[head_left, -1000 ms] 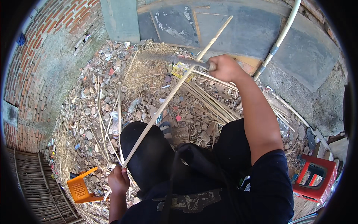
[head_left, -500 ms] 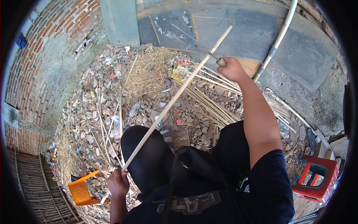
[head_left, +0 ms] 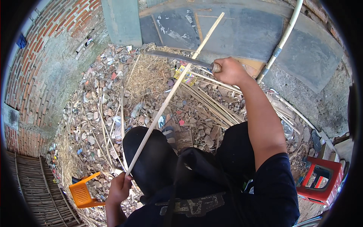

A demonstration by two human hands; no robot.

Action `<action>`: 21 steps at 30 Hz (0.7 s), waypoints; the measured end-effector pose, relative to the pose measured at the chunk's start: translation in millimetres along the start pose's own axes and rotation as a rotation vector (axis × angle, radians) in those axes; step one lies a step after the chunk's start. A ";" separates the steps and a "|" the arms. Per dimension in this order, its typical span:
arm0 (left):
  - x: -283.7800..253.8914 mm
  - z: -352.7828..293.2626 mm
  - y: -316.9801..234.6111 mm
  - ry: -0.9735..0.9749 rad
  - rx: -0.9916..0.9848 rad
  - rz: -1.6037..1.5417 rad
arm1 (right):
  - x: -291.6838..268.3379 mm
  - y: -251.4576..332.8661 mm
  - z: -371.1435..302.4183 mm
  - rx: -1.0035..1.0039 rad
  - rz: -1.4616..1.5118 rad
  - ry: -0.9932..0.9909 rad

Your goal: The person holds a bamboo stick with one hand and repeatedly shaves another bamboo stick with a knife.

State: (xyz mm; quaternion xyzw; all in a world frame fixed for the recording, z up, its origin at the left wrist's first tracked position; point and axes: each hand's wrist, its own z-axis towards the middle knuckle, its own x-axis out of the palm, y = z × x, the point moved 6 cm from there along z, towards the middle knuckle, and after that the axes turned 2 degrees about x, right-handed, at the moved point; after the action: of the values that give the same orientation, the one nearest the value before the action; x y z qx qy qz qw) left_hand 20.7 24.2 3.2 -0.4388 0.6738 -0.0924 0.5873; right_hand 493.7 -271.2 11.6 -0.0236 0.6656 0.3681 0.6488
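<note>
Pale wood strip (head_left: 171,95): long axis diagonal, near end lower left, far end upper right. Long-bladed knife (head_left: 177,56) crosses it toward far end; contact unclear. Right hand (head_left: 229,71) wrapped round knife handle (head_left: 216,67), nearer crossing. Left hand (head_left: 120,187) closed on strip's near end.

The strip (head_left: 166,104) looks like smooth wood, the blade (head_left: 172,56) like dull metal.

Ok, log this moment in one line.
left hand: holds pale strip | right hand: holds long blade | blade: crosses strip, contact unclear | below: rubble
</note>
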 end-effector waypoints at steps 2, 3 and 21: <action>1.0 -3.1 -5.1 -0.005 -0.008 0.004 | -3.5 13.2 -4.4 -0.004 -0.018 0.023; 2.7 -3.5 -6.7 -0.007 -0.014 0.012 | -2.2 26.1 -6.6 -0.064 -0.021 0.070; 21.3 -4.5 -1.9 -0.249 0.085 0.291 | 22.9 62.0 -11.3 -0.223 0.093 0.223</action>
State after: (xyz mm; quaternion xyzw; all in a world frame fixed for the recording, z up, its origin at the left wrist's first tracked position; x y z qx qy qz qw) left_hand 19.4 6.3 -9.4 -0.3197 0.6479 0.0202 0.6911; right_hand 448.9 -221.8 18.6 -0.1053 0.6888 0.4643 0.5467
